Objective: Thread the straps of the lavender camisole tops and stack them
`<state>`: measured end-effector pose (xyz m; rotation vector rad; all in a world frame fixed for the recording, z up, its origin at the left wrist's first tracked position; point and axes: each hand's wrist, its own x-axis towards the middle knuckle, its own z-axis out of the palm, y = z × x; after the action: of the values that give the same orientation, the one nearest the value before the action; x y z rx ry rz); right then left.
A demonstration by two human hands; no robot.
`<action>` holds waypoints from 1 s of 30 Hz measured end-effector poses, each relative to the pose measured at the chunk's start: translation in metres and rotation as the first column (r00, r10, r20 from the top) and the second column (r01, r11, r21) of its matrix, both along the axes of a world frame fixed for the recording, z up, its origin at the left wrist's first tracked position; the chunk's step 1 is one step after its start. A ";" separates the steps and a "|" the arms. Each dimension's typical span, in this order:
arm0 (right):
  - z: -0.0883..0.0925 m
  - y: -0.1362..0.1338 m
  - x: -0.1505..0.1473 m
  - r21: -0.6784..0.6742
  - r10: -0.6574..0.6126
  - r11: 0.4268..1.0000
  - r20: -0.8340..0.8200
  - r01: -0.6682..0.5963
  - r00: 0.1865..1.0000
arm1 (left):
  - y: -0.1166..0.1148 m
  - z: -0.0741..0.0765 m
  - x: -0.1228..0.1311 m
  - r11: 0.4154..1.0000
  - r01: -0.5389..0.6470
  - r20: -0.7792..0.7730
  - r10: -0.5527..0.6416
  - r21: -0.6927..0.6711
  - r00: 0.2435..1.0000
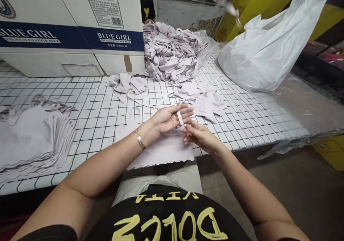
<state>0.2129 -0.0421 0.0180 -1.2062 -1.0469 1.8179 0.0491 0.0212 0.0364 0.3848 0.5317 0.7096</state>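
My left hand (170, 117) and my right hand (197, 135) meet above the table's front edge, both pinching a narrow white strap (180, 117). The strap belongs to a pale lilac cloth piece (161, 149) with a scalloped lower edge, lying flat beneath my hands. A silver bracelet (141, 141) circles my left wrist. A neat stack of finished lilac pieces (32, 140) lies at the left. Several loose pieces (206, 103) sit just beyond my hands, and a big heap of the same cloth (172, 51) rises at the back.
The table has a white grid-patterned top (242, 121). Blue Girl beer cartons (72, 29) stand at the back left. A large white plastic bag (268, 47) lies at the right, with clear plastic sheeting (309, 115) over the table's right end. Yellow boxes (330, 151) stand beyond.
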 end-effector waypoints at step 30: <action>-0.019 0.047 -0.003 0.181 0.160 0.947 0.448 -0.264 0.880 | -0.041 -0.060 -0.039 0.526 0.681 -0.836 0.491 0.510 0.247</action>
<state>0.2098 0.0048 -0.0008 -1.4205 -1.6561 1.5546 0.0100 -0.0194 -0.0234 2.0058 1.3595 0.4086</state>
